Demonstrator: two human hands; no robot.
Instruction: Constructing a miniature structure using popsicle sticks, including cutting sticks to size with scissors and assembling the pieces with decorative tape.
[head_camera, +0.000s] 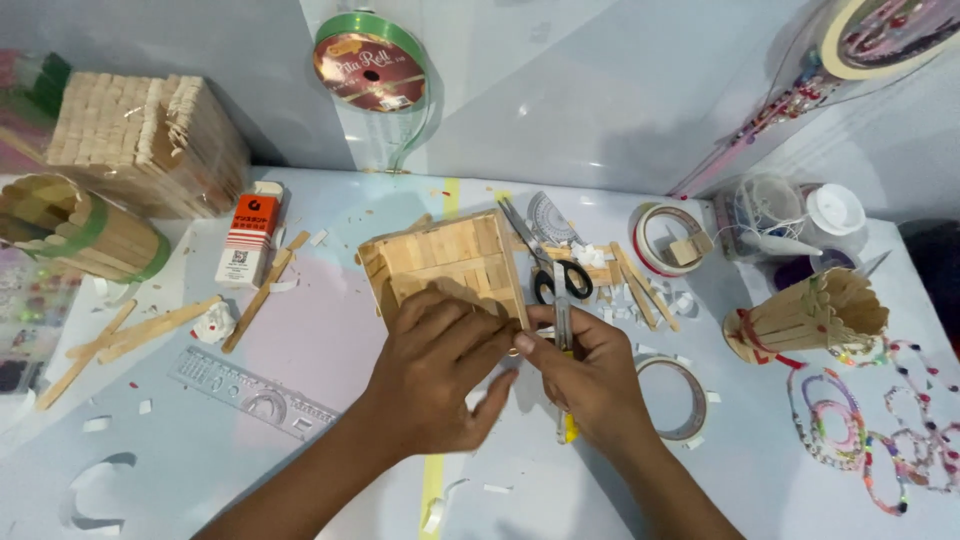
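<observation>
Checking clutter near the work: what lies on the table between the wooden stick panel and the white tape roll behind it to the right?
In the head view, black-handled scissors and a clear protractor lie between the stick panel and the tape roll, with white scraps.

Scissors (556, 268), tape roll (678, 398) crowd right; bare table (330, 345) left.

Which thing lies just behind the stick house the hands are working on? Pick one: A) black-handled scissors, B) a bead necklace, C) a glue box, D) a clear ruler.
A: the scissors lie right beside the stick house, behind the right hand, while the other things lie farther off.
</observation>
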